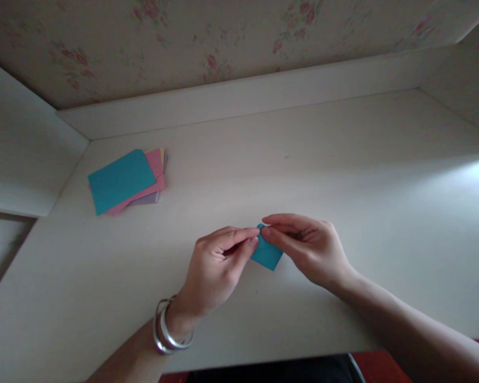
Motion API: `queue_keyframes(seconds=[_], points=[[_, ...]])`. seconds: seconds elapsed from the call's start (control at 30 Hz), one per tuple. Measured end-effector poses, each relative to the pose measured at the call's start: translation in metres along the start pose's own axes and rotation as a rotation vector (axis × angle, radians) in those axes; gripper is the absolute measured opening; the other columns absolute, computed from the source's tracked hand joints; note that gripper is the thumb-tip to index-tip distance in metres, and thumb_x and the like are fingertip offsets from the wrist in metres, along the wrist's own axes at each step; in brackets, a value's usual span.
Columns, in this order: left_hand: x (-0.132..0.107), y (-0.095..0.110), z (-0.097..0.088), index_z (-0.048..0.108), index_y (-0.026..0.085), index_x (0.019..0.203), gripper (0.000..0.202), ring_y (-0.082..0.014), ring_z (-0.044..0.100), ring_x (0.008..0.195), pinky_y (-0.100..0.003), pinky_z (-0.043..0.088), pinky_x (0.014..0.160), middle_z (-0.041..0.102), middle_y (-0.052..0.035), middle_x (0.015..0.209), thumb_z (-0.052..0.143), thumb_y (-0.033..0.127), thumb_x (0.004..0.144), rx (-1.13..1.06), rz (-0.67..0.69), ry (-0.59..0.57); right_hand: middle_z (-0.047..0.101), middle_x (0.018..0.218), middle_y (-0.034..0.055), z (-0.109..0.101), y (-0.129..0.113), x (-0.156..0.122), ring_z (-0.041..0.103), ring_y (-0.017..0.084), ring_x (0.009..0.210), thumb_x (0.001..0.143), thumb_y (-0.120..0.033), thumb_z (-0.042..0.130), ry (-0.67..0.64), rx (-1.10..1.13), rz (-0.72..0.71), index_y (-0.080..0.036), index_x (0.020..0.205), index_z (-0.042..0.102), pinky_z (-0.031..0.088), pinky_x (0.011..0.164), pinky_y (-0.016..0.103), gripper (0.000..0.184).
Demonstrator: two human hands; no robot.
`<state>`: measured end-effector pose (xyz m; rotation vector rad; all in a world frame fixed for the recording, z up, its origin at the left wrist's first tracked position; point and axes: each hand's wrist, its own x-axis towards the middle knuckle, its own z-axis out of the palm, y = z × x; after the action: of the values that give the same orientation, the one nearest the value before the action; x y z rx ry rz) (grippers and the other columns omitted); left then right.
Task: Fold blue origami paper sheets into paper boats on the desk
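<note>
A small piece of folded blue paper is between my hands, just over the white tabletop near the middle of the view. My left hand pinches its upper left edge between thumb and forefinger. From the other side, my right hand grips the top corner with thumb and fingers close together. The two sets of fingertips almost meet at that corner and hide part of it. The lower corner of the paper points down toward me and shows uncovered.
At the left lies a stack of coloured paper sheets, blue on top, with pink, yellow and purple below. The white desk has a raised ledge at the back, under a flowered wall. A white panel bounds the left side.
</note>
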<state>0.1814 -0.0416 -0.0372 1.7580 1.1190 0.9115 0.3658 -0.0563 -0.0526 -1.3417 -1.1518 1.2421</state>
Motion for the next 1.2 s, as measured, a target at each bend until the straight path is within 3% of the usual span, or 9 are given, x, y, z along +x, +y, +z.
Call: queue_keyframes(seconds=[0.2,0.33,0.43,0.53,0.63,0.73,0.83,0.97,1.2], points=[[-0.001,-0.004,0.001,0.071,0.016,0.121,0.032,-0.0177,0.070,0.093,-0.026,0.058,0.086,0.072,-0.0100,0.106,0.071,0.021,0.089,0.234,0.281,-0.014,0.079,0.079,0.0042,-0.001,0.003,0.004,0.071,0.017,0.068,0.082,-0.037,0.078,0.001,0.139,0.027,-0.019,0.099,0.074,0.055,0.059,0.025,0.025],[0.000,-0.008,-0.004,0.067,0.014,0.127,0.038,-0.0192,0.068,0.102,-0.029,0.059,0.091,0.066,-0.0125,0.113,0.070,0.025,0.090,0.285,0.305,-0.070,0.075,0.078,0.0021,-0.004,0.002,0.008,0.065,0.013,0.068,0.083,-0.037,0.077,-0.060,0.163,0.022,-0.019,0.089,0.076,0.051,0.060,0.022,0.019],[0.002,-0.010,-0.011,0.061,0.015,0.134,0.050,-0.0256,0.061,0.121,-0.038,0.057,0.100,0.057,-0.0179,0.134,0.072,0.031,0.088,0.352,0.424,-0.123,0.074,0.079,0.0020,-0.007,-0.001,0.010,0.064,0.012,0.067,0.083,-0.039,0.077,-0.090,0.193,0.101,-0.019,0.088,0.078,0.051,0.060,0.022,0.020],[0.003,-0.014,-0.016,0.060,0.017,0.134,0.044,-0.0252,0.057,0.129,-0.042,0.052,0.108,0.062,-0.0150,0.136,0.067,0.012,0.091,0.469,0.607,-0.188,0.074,0.080,0.0031,-0.008,-0.002,0.011,0.065,0.014,0.069,0.081,-0.043,0.077,-0.118,0.168,0.173,-0.019,0.088,0.078,0.052,0.060,0.023,0.025],[0.001,-0.018,-0.017,0.062,0.017,0.133,0.049,-0.0206,0.065,0.121,-0.036,0.053,0.107,0.070,-0.0114,0.127,0.058,-0.004,0.089,0.469,0.632,-0.169,0.073,0.079,0.0033,-0.010,-0.004,0.011,0.066,0.015,0.070,0.083,-0.047,0.075,-0.186,0.159,0.226,-0.018,0.088,0.078,0.053,0.060,0.024,0.029],[-0.002,-0.016,-0.017,0.063,0.023,0.133,0.052,-0.0180,0.073,0.103,-0.028,0.059,0.095,0.076,-0.0063,0.118,0.061,-0.003,0.088,0.399,0.531,-0.028,0.070,0.075,0.0050,-0.013,-0.008,0.009,0.066,0.016,0.067,0.093,-0.056,0.061,-0.297,0.159,0.183,-0.016,0.087,0.076,0.055,0.062,0.026,0.044],[-0.003,-0.008,-0.015,0.071,0.027,0.122,0.036,-0.0136,0.075,0.077,-0.021,0.061,0.074,0.080,-0.0009,0.098,0.065,0.010,0.091,0.226,0.248,0.056,0.070,0.084,0.0077,-0.016,-0.013,0.007,0.064,0.016,0.071,0.095,-0.055,0.057,-0.333,0.046,0.009,-0.016,0.092,0.076,0.054,0.062,0.026,0.044],[0.000,0.000,-0.014,0.075,0.027,0.117,0.025,-0.0136,0.074,0.070,-0.020,0.062,0.066,0.079,0.0002,0.087,0.065,0.026,0.094,-0.089,-0.139,-0.055,0.067,0.078,0.0033,-0.016,-0.014,0.005,0.062,0.014,0.065,0.093,-0.043,0.066,-0.327,0.045,0.010,-0.018,0.118,0.070,0.053,0.058,0.024,0.035],[0.005,0.001,-0.011,0.077,0.025,0.114,0.026,-0.0153,0.075,0.072,-0.022,0.064,0.066,0.080,-0.0023,0.086,0.071,0.032,0.090,-0.409,-0.375,-0.104,0.062,0.062,0.0008,-0.014,-0.016,0.004,0.056,0.012,0.054,0.091,-0.042,0.068,-0.288,0.018,0.022,-0.014,0.100,0.075,0.047,0.049,0.022,0.030]])
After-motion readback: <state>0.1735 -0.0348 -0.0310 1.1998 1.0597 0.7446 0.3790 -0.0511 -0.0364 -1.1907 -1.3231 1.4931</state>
